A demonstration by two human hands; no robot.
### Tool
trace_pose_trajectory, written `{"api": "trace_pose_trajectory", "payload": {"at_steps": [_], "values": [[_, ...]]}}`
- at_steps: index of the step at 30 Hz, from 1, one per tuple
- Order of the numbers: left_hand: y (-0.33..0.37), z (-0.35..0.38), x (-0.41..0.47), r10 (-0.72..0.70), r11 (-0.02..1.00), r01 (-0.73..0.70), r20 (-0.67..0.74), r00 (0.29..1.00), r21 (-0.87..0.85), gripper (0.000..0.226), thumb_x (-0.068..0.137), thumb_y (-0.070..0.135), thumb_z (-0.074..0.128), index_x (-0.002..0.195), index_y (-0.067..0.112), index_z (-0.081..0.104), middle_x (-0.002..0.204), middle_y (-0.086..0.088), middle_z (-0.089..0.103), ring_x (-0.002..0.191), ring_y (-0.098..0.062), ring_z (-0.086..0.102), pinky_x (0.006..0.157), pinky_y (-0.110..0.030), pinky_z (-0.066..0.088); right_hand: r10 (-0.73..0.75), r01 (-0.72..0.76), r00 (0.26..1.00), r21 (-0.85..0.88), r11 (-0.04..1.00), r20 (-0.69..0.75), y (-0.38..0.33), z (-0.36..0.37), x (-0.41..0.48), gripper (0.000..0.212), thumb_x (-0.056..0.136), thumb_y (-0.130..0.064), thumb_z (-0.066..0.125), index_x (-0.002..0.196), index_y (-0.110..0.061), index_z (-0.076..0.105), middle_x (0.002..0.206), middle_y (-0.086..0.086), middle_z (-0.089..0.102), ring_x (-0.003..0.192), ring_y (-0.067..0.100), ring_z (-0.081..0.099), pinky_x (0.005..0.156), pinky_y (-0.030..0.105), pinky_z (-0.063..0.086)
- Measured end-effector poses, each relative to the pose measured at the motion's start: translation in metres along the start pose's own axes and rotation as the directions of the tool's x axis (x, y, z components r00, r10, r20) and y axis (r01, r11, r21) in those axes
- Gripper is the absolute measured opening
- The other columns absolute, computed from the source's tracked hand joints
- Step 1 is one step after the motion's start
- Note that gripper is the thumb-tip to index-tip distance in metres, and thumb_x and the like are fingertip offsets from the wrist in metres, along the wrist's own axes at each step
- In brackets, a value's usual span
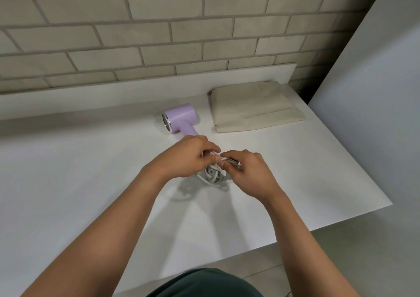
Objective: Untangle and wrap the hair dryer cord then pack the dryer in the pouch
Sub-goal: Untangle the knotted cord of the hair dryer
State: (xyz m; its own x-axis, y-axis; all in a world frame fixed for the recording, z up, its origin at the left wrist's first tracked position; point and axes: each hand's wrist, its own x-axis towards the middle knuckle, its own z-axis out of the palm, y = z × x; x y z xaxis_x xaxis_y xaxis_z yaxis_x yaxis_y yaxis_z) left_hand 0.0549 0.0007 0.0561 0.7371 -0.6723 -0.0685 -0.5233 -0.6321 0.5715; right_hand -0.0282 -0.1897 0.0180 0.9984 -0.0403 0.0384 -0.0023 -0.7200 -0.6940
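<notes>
A lilac hair dryer lies on its side on the white table, its handle pointing toward me. Its white cord is bunched in a tangle just in front of the handle. My left hand pinches the top of the tangle from the left. My right hand grips the cord bundle from the right, fingertips meeting the left hand's. The plug is hidden under my hands. A flat beige cloth pouch lies at the back right, apart from the dryer.
A brick wall rises behind the table, with a low white ledge along its foot. The table's right edge runs diagonally beside a white panel. The near edge lies close to my body.
</notes>
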Motion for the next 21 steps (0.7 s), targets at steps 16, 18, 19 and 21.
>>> {"api": "trace_pose_trajectory", "payload": {"at_steps": [16, 18, 19, 21], "values": [[0.006, 0.019, -0.004, -0.443, 0.554, -0.026, -0.321, 0.837, -0.832, 0.016, 0.106, 0.021, 0.055, 0.100, 0.011, 0.067, 0.089, -0.003, 0.076, 0.065, -0.016, 0.067, 0.055, -0.031, 0.057, 0.126, -0.092, 0.988, 0.304, 0.948, -0.093, -0.005, -0.007, -0.001, 0.026, 0.098, -0.030, 0.070, 0.123, -0.031, 0.075, 0.105, -0.017, 0.079, 0.101, 0.001, 0.070, 0.089, 0.025, 0.055], [0.003, 0.014, -0.009, -0.390, 0.469, -0.054, -0.261, 0.883, -0.882, 0.015, 0.107, 0.019, 0.053, 0.107, 0.009, 0.065, 0.098, -0.004, 0.077, 0.075, -0.016, 0.069, 0.060, -0.030, 0.058, 0.168, -0.128, 0.981, 0.325, 0.937, -0.097, -0.003, -0.008, -0.002, 0.025, 0.097, -0.029, 0.071, 0.122, -0.033, 0.075, 0.100, -0.015, 0.079, 0.099, 0.003, 0.071, 0.091, 0.030, 0.057], [0.000, 0.013, -0.011, -0.361, 0.430, -0.058, -0.230, 0.904, -0.901, 0.014, 0.107, 0.018, 0.052, 0.110, 0.010, 0.064, 0.103, -0.004, 0.077, 0.079, -0.016, 0.069, 0.065, -0.029, 0.058, 0.181, -0.140, 0.978, 0.319, 0.937, -0.100, -0.001, -0.007, -0.001, 0.022, 0.097, -0.029, 0.070, 0.119, -0.033, 0.076, 0.098, -0.014, 0.079, 0.099, 0.006, 0.072, 0.092, 0.034, 0.057], [-0.006, 0.009, -0.017, -0.326, 0.326, -0.057, -0.169, 0.930, -0.944, 0.016, 0.107, 0.013, 0.051, 0.117, 0.014, 0.063, 0.113, -0.002, 0.077, 0.084, -0.016, 0.069, 0.074, -0.027, 0.057, 0.196, -0.153, 0.975, 0.317, 0.936, -0.108, 0.003, -0.005, -0.002, 0.016, 0.098, -0.029, 0.068, 0.110, -0.033, 0.078, 0.096, -0.013, 0.078, 0.099, 0.012, 0.072, 0.092, 0.041, 0.057]]}}
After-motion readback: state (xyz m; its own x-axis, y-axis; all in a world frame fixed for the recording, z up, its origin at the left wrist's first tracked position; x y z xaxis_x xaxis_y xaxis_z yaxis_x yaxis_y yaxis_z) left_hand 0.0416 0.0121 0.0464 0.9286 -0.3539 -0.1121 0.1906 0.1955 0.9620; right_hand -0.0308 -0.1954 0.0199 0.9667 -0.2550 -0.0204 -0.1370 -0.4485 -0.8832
